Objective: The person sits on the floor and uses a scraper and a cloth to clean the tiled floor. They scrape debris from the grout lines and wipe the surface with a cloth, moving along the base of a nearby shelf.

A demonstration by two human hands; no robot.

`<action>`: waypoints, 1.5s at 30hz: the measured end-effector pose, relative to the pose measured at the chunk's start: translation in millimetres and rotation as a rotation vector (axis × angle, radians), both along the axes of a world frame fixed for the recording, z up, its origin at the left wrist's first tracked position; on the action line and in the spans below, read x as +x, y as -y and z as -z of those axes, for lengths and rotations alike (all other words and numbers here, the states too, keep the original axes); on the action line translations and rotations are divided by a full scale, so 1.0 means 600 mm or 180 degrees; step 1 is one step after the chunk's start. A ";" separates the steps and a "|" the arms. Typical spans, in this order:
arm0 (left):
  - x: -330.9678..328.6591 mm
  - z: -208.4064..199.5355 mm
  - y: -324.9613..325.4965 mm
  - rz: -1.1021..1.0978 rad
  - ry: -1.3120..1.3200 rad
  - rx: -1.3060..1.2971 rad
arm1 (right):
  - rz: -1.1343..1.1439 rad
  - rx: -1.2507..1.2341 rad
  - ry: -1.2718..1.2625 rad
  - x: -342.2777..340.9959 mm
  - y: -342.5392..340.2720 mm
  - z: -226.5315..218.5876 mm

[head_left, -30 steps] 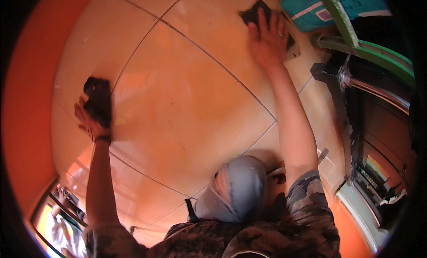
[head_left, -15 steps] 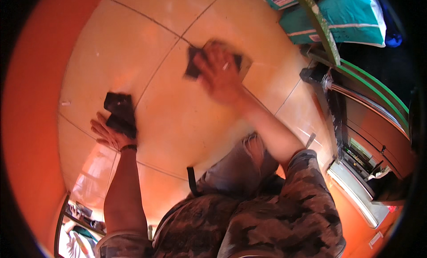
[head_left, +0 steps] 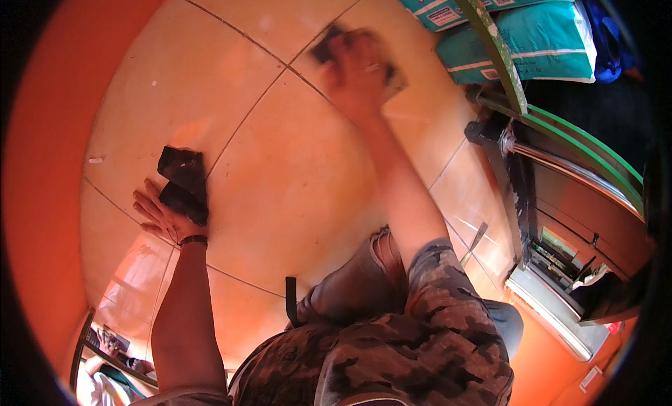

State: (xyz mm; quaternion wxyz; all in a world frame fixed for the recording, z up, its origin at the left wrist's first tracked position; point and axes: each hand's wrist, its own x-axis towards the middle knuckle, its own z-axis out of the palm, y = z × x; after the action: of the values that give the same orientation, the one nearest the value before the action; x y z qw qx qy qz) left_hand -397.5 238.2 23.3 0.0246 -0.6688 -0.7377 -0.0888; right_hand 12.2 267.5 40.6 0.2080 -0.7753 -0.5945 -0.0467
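My left hand (head_left: 166, 217) lies flat on the tiled floor (head_left: 259, 161), fingers spread. Against its thumb side is a folded black piece (head_left: 183, 169), like cloth or a thin sheet, which partly hides the thumb. Farther ahead to the right, my right hand (head_left: 357, 66) is blurred by motion. It presses down on a dark flat piece (head_left: 323, 50) whose paler edge shows past the fingers; its exact kind cannot be made out. The palm covers the middle of that piece.
At the upper right, green packs (head_left: 518, 45) sit behind a worn green frame (head_left: 493, 45). A dark metal frame (head_left: 514, 189) stands to the right. A flat blade-like tool (head_left: 476, 241) lies near my right knee. An orange wall (head_left: 49, 161) rises on the left.
My right hand has slid forward across the tiles with the dark flat piece under it. The left hand and black piece stay at the same floor spot, while the view shifts slightly.
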 end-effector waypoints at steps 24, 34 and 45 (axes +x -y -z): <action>-0.042 0.026 0.003 0.0121 -0.0022 0.0028 | 0.0876 -0.0558 0.0042 0.110 -0.022 -0.001; -0.008 0.006 -0.007 -0.0007 0.1283 -0.0083 | 0.0312 -0.0148 0.0714 0.146 -0.119 0.026; -0.026 -0.006 0.000 -0.0246 0.0103 -0.0401 | 0.0419 -0.0249 0.0374 0.094 -0.157 0.029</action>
State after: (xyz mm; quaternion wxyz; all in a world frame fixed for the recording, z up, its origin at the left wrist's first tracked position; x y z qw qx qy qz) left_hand -413.2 238.3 26.9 -0.0260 -0.6385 -0.7674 -0.0519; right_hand 68.6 361.5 23.3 0.1388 -0.8162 -0.5548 -0.0824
